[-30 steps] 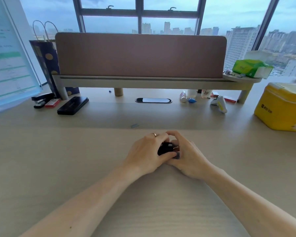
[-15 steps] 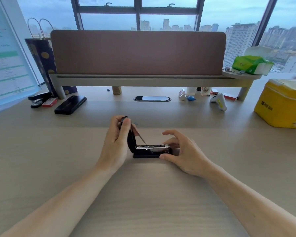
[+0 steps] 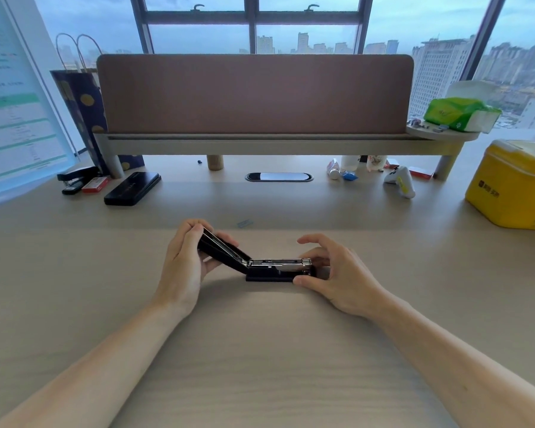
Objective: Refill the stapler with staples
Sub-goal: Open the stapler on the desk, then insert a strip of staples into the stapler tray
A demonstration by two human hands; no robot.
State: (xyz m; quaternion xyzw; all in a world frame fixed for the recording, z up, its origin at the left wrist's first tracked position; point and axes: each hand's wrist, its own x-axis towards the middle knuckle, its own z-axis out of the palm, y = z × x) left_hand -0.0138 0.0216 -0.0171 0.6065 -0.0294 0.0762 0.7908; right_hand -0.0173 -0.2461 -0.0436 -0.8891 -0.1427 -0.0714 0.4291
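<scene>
A small black stapler lies on the desk in front of me with its lid swung far back to the left. The metal staple channel faces up and is exposed. My left hand grips the opened lid, fingers wrapped around its far end. My right hand pinches the stapler's front end between thumb and fingers and holds the base down. A short strip of staples lies on the desk just behind the stapler.
Far left, under the shelf, are a second black stapler, a red staple box and a black case. A yellow tin stands at the right. Small bottles and a white controller sit at the back right.
Both hands covered the closed stapler a second ago. My left hand has since swung the lid up and then further back to the left, while my right hand kept holding the front end.
</scene>
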